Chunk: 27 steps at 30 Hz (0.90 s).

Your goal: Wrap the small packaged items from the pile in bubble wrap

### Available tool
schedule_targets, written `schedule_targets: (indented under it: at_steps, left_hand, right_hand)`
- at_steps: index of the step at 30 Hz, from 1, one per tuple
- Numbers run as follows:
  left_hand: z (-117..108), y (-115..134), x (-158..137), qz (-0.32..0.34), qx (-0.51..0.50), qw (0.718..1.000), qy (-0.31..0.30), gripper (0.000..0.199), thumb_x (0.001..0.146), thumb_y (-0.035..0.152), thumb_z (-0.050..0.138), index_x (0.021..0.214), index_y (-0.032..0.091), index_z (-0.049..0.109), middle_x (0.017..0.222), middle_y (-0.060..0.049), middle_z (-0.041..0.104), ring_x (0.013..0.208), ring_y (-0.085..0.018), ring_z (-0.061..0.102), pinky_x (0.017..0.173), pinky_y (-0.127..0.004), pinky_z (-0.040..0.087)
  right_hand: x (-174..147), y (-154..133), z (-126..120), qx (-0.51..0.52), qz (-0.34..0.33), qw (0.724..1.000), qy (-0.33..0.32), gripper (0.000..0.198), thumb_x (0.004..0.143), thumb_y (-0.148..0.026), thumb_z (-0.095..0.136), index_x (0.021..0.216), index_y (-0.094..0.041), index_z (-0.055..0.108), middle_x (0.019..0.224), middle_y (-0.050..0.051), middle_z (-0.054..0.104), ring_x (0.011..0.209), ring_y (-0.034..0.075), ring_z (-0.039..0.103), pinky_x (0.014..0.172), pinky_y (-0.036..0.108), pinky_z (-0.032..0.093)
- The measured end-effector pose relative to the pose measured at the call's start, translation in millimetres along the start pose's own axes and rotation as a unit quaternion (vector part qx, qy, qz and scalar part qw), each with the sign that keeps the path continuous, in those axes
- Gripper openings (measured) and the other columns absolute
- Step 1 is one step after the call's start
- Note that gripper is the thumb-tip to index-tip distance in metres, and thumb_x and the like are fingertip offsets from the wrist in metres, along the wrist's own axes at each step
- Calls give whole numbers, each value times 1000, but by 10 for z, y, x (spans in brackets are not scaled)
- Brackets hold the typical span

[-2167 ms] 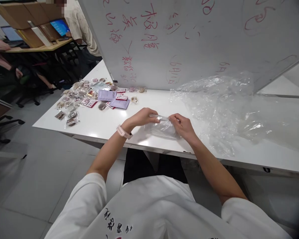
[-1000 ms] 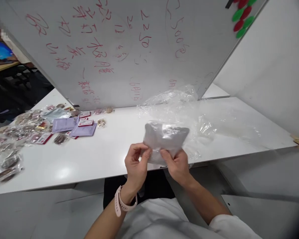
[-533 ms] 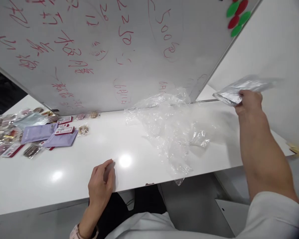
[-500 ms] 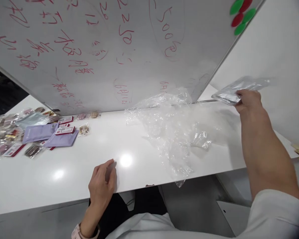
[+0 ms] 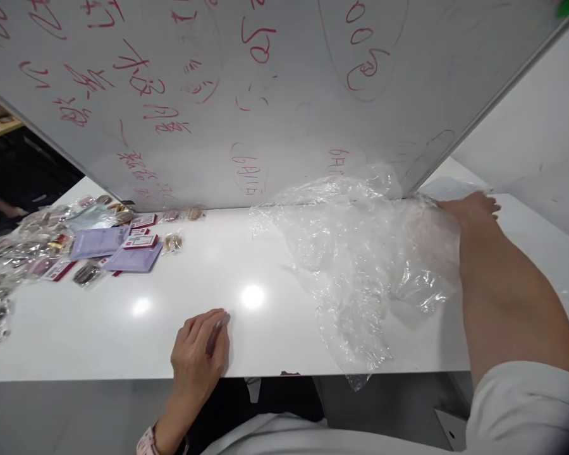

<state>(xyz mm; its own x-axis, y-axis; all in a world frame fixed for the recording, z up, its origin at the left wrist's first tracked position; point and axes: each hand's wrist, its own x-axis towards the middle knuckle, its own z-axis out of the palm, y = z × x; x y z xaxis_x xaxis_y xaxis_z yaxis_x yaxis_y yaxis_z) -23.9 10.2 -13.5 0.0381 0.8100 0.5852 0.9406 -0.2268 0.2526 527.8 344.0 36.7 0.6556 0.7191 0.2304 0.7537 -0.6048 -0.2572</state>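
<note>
Rests the left hand [image 5: 199, 351] at the front edge of the glossy white tabletop [image 5: 275, 328], left of the middle, with its back upward. Has those fingers loosely curled and relaxed, thumb set apart from them. Wears a pale pink strap [image 5: 146, 441] on the left wrist.

Stretches the right arm, in a short white sleeve [image 5: 521, 404], over the right part of the surface. Has the right hand [image 5: 471, 205] well away from the left one, toward the far right corner, just past the lower right end of the large upright whiteboard [image 5: 284, 95] with red handwriting. Shows a few fingertips slightly apart on its right side; cannot tell whether gripping or only touching.

Has a flat, pale silvery pouch [image 5: 448, 186] right beside the right hand, toward the far edge of the surface, partly hidden and hard to make out.

Has a crumpled sheet of clear plastic film [image 5: 341, 253] between the two hands, spread from the foot of the whiteboard to the front edge, with one tip hanging just over.

Shows toward the left edge a heap of small clear packets [image 5: 38, 240] with brown and pinkish contents, a pale blue packet [image 5: 91, 218] among them. Beside these, nearer the middle, has two flat lavender packets [image 5: 99, 242], with a white card with red edges [image 5: 140, 240] on top.
</note>
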Motion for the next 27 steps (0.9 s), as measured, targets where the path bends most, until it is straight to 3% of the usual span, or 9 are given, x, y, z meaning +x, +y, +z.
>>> schedule_targets:
  at_steps: [2,4,7,10,14,18,21,23,27]
  left_hand:
    - [-4,6,3,-2,0,1000,-4,25,87,11,60,108,22,65,106,-4,73,94,-21,65,85,-34,50]
    - [-9,14,2,-10,-3,1000,-10,23,86,12,60,106,23,66,106,-4,73,94,-22,66,85,-35,49]
    - [-12,33,-1,-28,-9,999,-18,19,87,15,59,102,24,67,106,-4,74,94,-23,66,85,-37,49]
    - [-15,55,-3,-46,-19,999,-22,15,88,19,58,97,24,69,105,-5,74,95,-23,66,85,-38,49]
    - [-36,65,-3,-83,-58,994,-35,14,88,21,57,92,24,71,106,-6,74,98,-24,65,86,-39,48]
    - [-109,75,12,-161,-186,966,-78,15,89,28,57,94,25,71,107,-5,73,104,-25,62,91,-43,48]
    - [-220,164,50,-243,-351,893,-146,20,90,36,59,100,24,71,106,-7,72,104,-24,63,93,-42,50]
    - [-306,287,105,-266,-481,810,-203,26,90,42,60,105,24,70,111,-9,70,103,-23,65,92,-40,52]
    - [-345,658,404,-254,-689,600,-318,54,87,48,67,136,29,54,147,-15,49,121,-27,60,90,-39,57]
  right_hand:
    - [-159,-139,-228,124,32,989,78,53,94,-34,58,137,-3,52,133,36,48,126,31,45,93,49,35]
    - [-531,-270,-551,292,-47,940,172,36,98,-34,50,119,-10,65,120,24,61,108,26,58,88,44,41]
    - [-1549,-333,-983,407,-280,862,109,57,102,-51,29,83,-16,70,73,10,65,58,16,58,58,32,42]
    - [-2653,-257,-1092,307,-460,832,40,49,79,-67,63,65,-21,68,52,0,58,44,11,45,46,24,25]
    - [-3243,-261,-1011,201,-462,864,-16,50,88,-52,55,52,-18,55,45,0,51,37,7,31,43,24,15]
    - [-3125,-413,-1388,402,-388,829,-2,34,90,-37,57,61,-19,58,61,1,61,52,11,52,48,25,36]
    - [-3113,-596,-1865,594,-349,719,89,27,87,-35,61,65,-20,60,74,3,66,60,14,60,52,28,45]
    - [-3166,-788,-2115,650,-358,654,144,23,87,-34,62,69,-20,62,77,4,66,63,15,62,55,31,50]
    - [-3186,-1358,-2341,642,-444,615,109,18,95,-32,57,88,-19,67,93,5,68,88,16,67,77,35,57]
